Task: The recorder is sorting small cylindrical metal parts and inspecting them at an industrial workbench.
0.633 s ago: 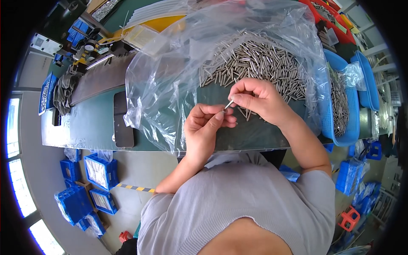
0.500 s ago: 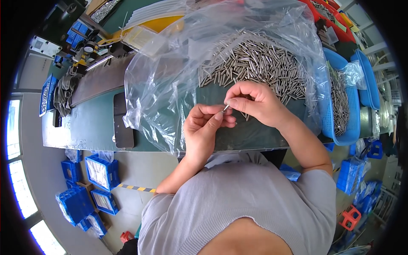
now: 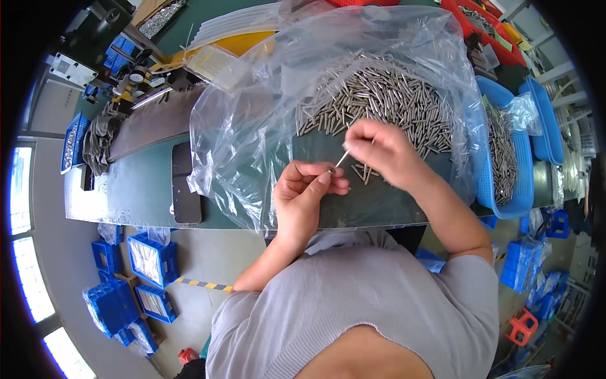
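My left hand (image 3: 302,197) pinches a small metal piece (image 3: 331,170) between thumb and forefinger; its exact kind is too small to make out. From this pinch a thin pale rod (image 3: 341,159) slants up to the fingertips of my right hand (image 3: 386,153). That hand is slightly blurred, its thumb and forefinger closed on the rod's upper end. Just beyond both hands lies a heap of slim metal pins (image 3: 391,95), partly on and under a clear plastic sheet (image 3: 243,136). A few loose pins (image 3: 365,172) lie below my right hand.
A blue basket (image 3: 524,192) of similar pins stands at the right, near a red bin (image 3: 499,47). A dark phone-like slab (image 3: 185,189) lies on the green table (image 3: 136,189) at left. Blue crates (image 3: 151,259) stand on the floor.
My right hand has drawn up a little from the left, and more of the thin rod shows between them. My left hand keeps its pinch. The view has shifted slightly.
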The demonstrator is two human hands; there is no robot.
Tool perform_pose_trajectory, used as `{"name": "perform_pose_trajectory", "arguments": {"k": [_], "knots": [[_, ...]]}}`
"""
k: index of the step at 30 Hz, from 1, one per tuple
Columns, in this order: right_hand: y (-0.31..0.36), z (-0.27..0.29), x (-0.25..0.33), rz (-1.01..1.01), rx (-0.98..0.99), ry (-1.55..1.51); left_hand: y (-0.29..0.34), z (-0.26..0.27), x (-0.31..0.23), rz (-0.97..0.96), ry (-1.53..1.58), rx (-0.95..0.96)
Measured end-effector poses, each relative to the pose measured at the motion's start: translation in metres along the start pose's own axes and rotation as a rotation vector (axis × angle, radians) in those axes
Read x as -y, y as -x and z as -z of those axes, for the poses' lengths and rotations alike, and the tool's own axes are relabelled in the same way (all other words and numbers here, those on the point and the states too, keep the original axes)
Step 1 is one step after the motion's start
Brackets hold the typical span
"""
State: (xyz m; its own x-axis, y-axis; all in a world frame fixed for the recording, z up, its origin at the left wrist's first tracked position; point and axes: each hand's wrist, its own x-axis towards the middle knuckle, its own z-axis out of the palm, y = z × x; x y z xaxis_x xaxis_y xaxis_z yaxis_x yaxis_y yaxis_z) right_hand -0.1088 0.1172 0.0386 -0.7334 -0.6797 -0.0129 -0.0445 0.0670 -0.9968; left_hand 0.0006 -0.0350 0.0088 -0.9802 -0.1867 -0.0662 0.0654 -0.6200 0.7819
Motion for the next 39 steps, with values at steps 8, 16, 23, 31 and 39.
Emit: {"name": "perform_pose_trajectory", "arguments": {"k": [8,16,23,31,39], "knots": [[-0.010,0.028,0.007,-0.253,-0.025,-0.360,0.000,0.002,0.002,-0.014,0.029,0.014],[-0.013,0.001,-0.006,0.266,-0.044,1.014,-0.001,0.003,0.001,-0.007,0.024,0.035],[-0.005,0.004,0.005,-0.011,0.048,0.078,-0.001,0.000,-0.002,0.011,0.013,0.016],[-0.002,-0.001,0.005,-0.028,0.180,-0.199,-0.001,0.000,0.000,0.017,-0.011,0.004],[0.000,-0.008,0.004,-0.014,0.161,-0.034,0.000,0.001,0.000,0.008,-0.005,0.013]]}}
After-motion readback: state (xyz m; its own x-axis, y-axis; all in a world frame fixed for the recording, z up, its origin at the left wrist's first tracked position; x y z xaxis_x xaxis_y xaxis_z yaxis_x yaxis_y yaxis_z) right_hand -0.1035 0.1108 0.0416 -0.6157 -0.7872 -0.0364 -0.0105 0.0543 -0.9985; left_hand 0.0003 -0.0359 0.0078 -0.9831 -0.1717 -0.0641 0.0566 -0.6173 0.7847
